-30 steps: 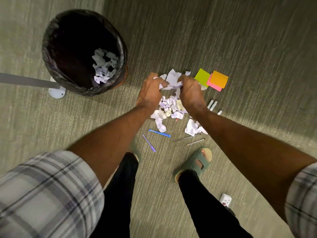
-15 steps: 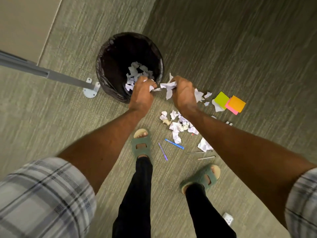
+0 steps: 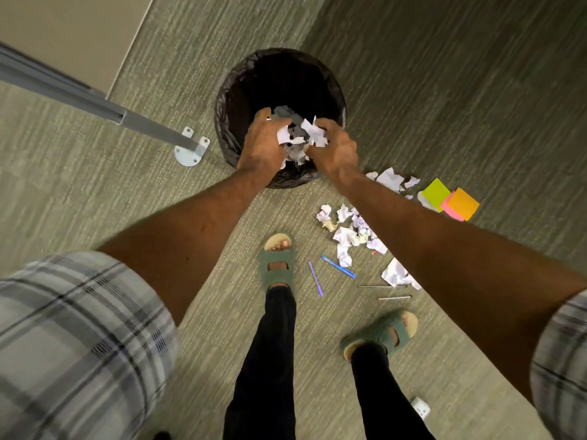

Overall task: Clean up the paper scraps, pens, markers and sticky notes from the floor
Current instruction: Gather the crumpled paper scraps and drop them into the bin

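I could read no words, numbers or brands anywhere. The paper scraps (image 3: 313, 134) over the bin (image 3: 228, 90) showed no legible print. The sticky notes (image 3: 436, 193) to the right of the bin had plain coloured faces. The pens (image 3: 338, 267), nearer me than the bin, were too small to show any marking. A small white object (image 3: 421, 407), well apart from the bin by my feet, carried dark marks too blurred to read.

I see the bin (image 3: 227, 122) mouth open from above, its near half filled by my left hand (image 3: 263, 144) and right hand (image 3: 333, 149) gripping scraps (image 3: 313, 134). A slanted metal leg (image 3: 95, 104) bars the left side. Bare carpet (image 3: 444, 90) lies beyond and to the right.
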`<action>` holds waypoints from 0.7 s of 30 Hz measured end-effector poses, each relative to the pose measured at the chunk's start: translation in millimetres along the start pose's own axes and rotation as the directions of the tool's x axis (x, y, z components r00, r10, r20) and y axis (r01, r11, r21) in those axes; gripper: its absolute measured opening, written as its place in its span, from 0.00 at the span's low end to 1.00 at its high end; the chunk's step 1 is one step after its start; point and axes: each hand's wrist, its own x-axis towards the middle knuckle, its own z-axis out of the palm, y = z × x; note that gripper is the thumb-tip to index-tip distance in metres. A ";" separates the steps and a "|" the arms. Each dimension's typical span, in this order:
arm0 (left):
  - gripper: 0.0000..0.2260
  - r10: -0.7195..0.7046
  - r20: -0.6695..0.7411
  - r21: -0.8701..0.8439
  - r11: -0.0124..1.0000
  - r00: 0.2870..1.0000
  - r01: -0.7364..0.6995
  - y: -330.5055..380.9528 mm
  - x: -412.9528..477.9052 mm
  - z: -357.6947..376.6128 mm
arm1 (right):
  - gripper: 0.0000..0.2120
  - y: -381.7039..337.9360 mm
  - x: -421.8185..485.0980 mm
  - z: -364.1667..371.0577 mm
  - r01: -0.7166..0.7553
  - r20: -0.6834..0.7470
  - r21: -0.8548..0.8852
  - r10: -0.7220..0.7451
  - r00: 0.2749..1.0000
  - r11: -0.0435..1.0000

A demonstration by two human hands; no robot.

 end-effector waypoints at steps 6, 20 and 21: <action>0.26 -0.033 0.078 -0.038 0.999 0.996 0.036 -12.2 4.7 4.0 | 0.28 1.7 2.5 6.2 -0.002 0.068 0.023 0.000 0.998 1.000; 0.10 0.296 -0.011 0.073 0.953 0.955 -0.294 -9.4 -45.7 69.9 | 0.22 106.7 -0.5 -15.3 0.047 -0.030 -0.182 -0.053 0.998 0.982; 0.10 0.311 0.034 0.085 0.946 0.950 -0.313 -10.2 -51.9 80.7 | 0.22 123.9 -3.2 -18.9 0.045 -0.052 -0.210 -0.057 0.997 0.977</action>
